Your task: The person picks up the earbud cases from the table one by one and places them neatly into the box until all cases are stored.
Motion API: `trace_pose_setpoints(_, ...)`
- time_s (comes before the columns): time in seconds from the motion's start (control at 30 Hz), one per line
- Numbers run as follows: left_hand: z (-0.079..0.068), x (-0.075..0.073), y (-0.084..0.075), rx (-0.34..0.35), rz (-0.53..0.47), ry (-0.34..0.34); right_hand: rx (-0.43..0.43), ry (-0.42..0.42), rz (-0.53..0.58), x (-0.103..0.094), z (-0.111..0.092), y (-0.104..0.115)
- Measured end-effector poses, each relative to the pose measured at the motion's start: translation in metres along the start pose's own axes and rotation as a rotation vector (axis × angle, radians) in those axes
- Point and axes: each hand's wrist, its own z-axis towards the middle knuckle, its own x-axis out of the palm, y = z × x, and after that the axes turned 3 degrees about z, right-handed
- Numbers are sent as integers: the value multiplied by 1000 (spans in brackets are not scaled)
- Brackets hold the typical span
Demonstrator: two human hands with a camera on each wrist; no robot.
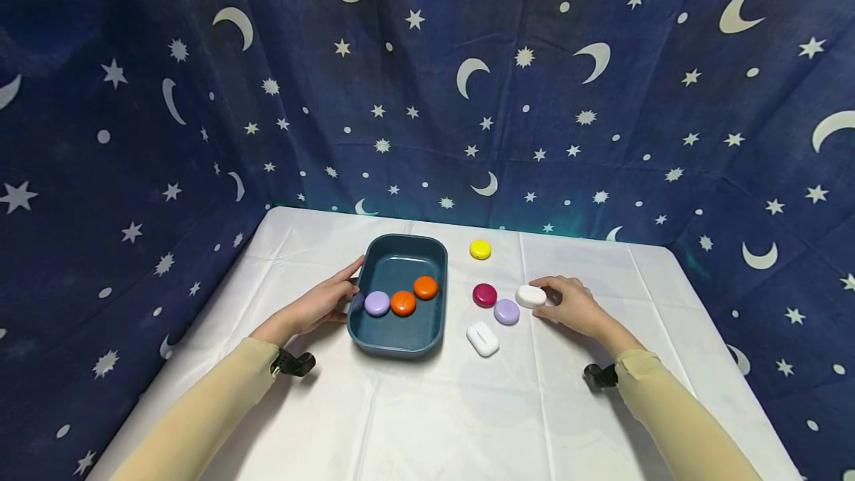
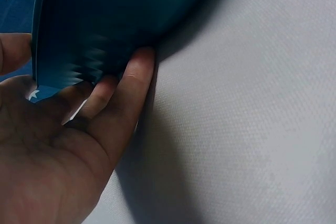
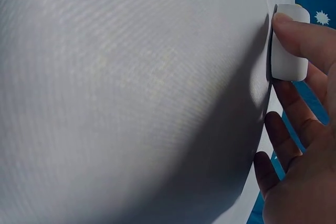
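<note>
A dark blue rectangular tub (image 1: 397,353) holds one lilac disc (image 1: 377,303) and two orange discs (image 1: 403,303). At the tub's left side is my left hand (image 1: 327,301), its extended fingers (image 2: 137,72) touching the outer wall and its thumb near the rim. On the right, my right hand (image 1: 574,308) pinches a smooth white rounded disc (image 1: 531,296) between thumb and fingers, low over the table. The right wrist view shows the thumb across the side of the white disc (image 3: 289,65). Just left of it lie a second lilac disc (image 1: 507,312) and a crimson disc (image 1: 485,295).
A white earbud case (image 1: 482,339) lies in front of the crimson disc, right of the tub. Farther back is a yellow disc (image 1: 480,249). White cloth covers the table (image 1: 454,421). A dark blue curtain (image 1: 427,80) with moons and stars hangs behind and beside it.
</note>
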Motion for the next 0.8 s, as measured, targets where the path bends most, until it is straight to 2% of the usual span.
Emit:
trace_pose_setpoints(0.57,-1,0,-1,2,0,1,-48,-29,-6,4,-1,-3)
trace_pose_setpoints(0.8,-2,2,-3,2,-6,-6,-34,-35,-7,5,0,-2)
